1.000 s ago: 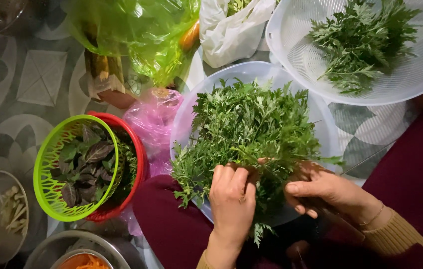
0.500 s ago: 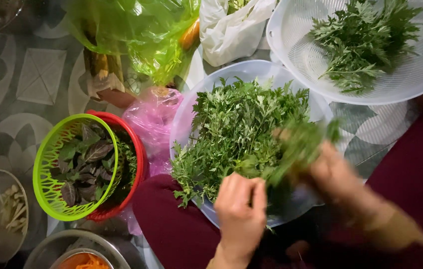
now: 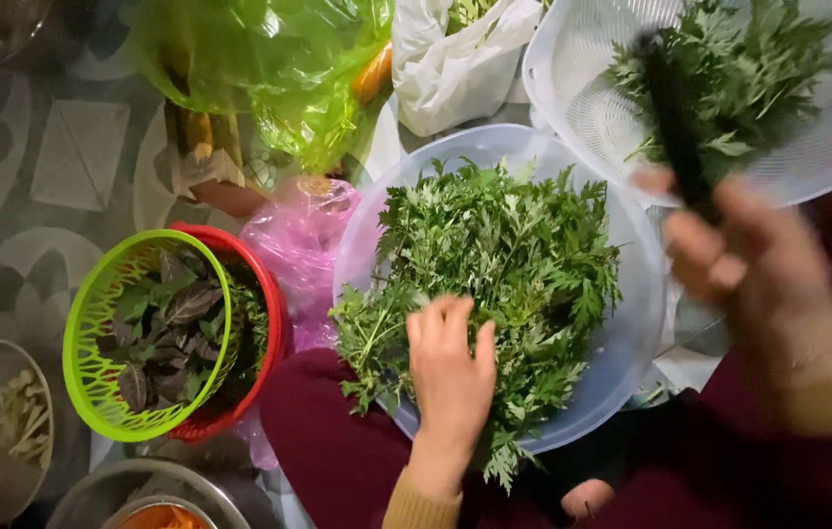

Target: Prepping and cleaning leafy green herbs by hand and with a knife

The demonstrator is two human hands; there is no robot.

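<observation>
While the left hand (image 3: 450, 367) rests fingers-down in the greens (image 3: 504, 264), the right hand's (image 3: 739, 264) grip holds a stem (image 3: 675, 127).

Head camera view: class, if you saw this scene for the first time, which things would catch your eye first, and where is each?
First comes the heap of leafy greens filling the pale blue bowl at centre, with the left hand resting on it. At upper right, the blurred right hand holds a dark sprig over the white colander. At left, a lime green basket of dark leaves sits in a red basket.
</observation>
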